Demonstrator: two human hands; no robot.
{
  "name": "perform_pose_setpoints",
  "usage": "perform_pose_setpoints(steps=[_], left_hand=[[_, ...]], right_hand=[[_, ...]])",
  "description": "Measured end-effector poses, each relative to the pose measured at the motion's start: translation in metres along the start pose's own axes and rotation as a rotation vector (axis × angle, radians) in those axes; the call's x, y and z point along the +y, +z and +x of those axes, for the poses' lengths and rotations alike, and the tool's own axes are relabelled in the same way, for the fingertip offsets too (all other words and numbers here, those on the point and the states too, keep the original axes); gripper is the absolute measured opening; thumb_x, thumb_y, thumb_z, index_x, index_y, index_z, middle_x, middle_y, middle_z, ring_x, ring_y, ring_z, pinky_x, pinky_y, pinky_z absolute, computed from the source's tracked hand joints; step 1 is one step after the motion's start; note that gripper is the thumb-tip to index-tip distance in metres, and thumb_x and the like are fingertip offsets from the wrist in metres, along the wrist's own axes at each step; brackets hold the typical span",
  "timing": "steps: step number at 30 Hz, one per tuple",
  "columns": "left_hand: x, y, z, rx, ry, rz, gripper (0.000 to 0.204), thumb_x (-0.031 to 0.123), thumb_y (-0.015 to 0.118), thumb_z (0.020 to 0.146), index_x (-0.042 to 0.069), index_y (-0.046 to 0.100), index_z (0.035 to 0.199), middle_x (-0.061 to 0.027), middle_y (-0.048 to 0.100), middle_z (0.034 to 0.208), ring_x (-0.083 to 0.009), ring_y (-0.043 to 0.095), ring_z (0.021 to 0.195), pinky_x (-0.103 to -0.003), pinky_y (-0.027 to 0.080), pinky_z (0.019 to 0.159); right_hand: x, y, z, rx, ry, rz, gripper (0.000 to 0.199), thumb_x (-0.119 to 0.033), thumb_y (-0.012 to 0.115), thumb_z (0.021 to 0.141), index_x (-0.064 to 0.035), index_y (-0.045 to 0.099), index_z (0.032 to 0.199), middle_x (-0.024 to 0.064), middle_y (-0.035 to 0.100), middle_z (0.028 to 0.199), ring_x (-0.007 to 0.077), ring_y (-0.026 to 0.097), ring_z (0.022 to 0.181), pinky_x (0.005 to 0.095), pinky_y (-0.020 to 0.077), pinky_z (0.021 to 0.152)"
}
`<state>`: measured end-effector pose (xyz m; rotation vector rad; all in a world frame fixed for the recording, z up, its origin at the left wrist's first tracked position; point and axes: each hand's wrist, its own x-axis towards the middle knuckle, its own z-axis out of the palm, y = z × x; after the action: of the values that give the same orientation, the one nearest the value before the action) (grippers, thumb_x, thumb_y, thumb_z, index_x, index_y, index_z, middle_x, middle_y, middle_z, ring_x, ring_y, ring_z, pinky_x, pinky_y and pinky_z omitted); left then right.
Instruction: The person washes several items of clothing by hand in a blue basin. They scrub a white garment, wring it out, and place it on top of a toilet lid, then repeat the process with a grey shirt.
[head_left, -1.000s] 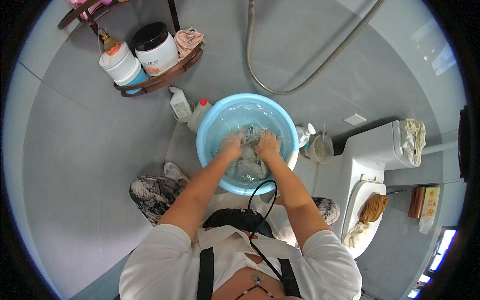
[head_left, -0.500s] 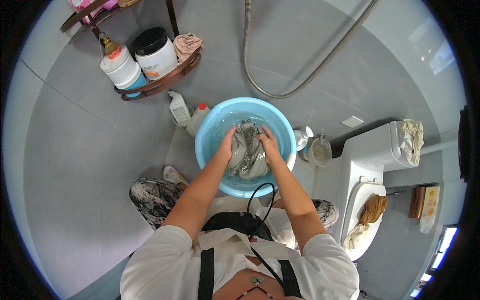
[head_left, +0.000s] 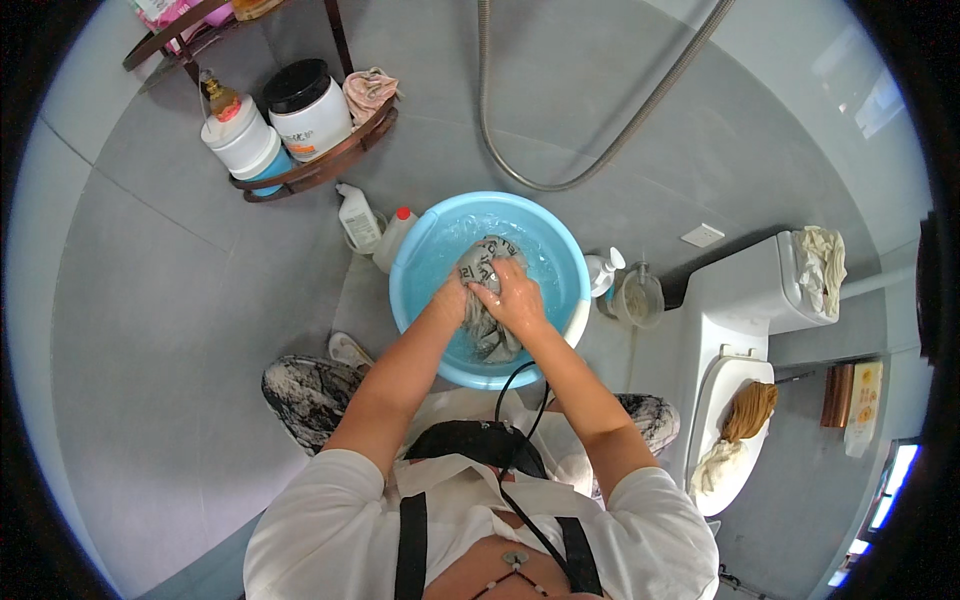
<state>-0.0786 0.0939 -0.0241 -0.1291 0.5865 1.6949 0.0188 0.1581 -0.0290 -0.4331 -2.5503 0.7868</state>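
Observation:
A wet grey cloth (head_left: 479, 262) with dark printed marks is bunched up in the water of a light blue plastic basin (head_left: 410, 220). My left hand (head_left: 453, 296) grips the bunch from its left side, its fingers mostly hidden by the cloth. Across the top of the bunch lies my right hand (head_left: 514, 298), fingers curled over the fabric and thumb pointing toward the left hand. The two hands almost meet. Below them, the loose lower part of the cloth hangs down into the water.
A white spray bottle (head_left: 357, 218) and a red-capped jug (head_left: 396, 238) stand left of the basin. At its right are a white pump bottle (head_left: 603, 270) and a clear cup (head_left: 638, 300). A toilet (head_left: 735, 300) stands farther right. Tubs fill a corner shelf (head_left: 330, 160); a metal hose (head_left: 600, 165) hangs behind.
My hands have come together from either side of the spread cloth and squeeze it into a narrower bunch. The right hand has moved left, onto the cloth's top.

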Motion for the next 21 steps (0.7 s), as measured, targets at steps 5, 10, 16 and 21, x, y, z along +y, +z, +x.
perform_pose_setpoints(steps=[5, 10, 16, 21], left_hand=[[-0.009, -0.026, 0.026, 0.079, 0.148, 0.182, 0.035, 0.036, 0.047, 0.084, 0.006, 0.054, 0.1, -0.009, 0.056, 0.09, -0.0204, 0.055, 0.081, -0.034, 0.046, 0.073], [-0.015, -0.011, 0.036, 0.313, 0.245, 0.212, 0.025, 0.024, 0.049, 0.081, 0.003, 0.055, 0.095, -0.0087, 0.056, 0.087, -0.0193, 0.054, 0.081, -0.032, 0.044, 0.071], [-0.003, -0.001, -0.009, 0.273, 0.538, 0.793, 0.03, 0.021, 0.056, 0.076, -0.002, 0.054, 0.094, -0.0056, 0.056, 0.092, -0.0199, 0.053, 0.083, -0.03, 0.041, 0.077], [0.01, -0.063, -0.011, 0.244, 0.739, 1.736, 0.057, 0.025, 0.065, 0.068, 0.008, 0.045, 0.119, -0.0213, 0.041, 0.119, -0.0323, 0.037, 0.114, -0.039, 0.032, 0.091]], right_hand=[[0.002, 0.004, 0.011, 0.083, 0.016, -0.158, 0.033, -0.029, 0.059, 0.072, -0.0051, 0.05, 0.093, 0.0177, 0.058, 0.082, 0.0355, 0.057, 0.067, 0.0436, 0.0467, 0.058], [0.022, 0.005, 0.012, 0.117, 0.061, -0.159, 0.032, -0.028, 0.057, 0.073, -0.0055, 0.05, 0.094, 0.0181, 0.058, 0.078, 0.0362, 0.057, 0.065, 0.0438, 0.0453, 0.057], [0.07, -0.054, 0.01, 0.199, 0.14, -0.053, 0.042, -0.008, 0.058, 0.069, -0.0112, 0.046, 0.109, 0.0191, 0.056, 0.089, 0.035, 0.055, 0.079, 0.0409, 0.0427, 0.07], [0.044, -0.066, 0.003, -0.013, -0.058, -0.129, 0.056, 0.001, 0.062, 0.058, -0.0124, 0.048, 0.111, 0.0179, 0.043, 0.115, 0.035, 0.047, 0.098, 0.0386, 0.0427, 0.079]])
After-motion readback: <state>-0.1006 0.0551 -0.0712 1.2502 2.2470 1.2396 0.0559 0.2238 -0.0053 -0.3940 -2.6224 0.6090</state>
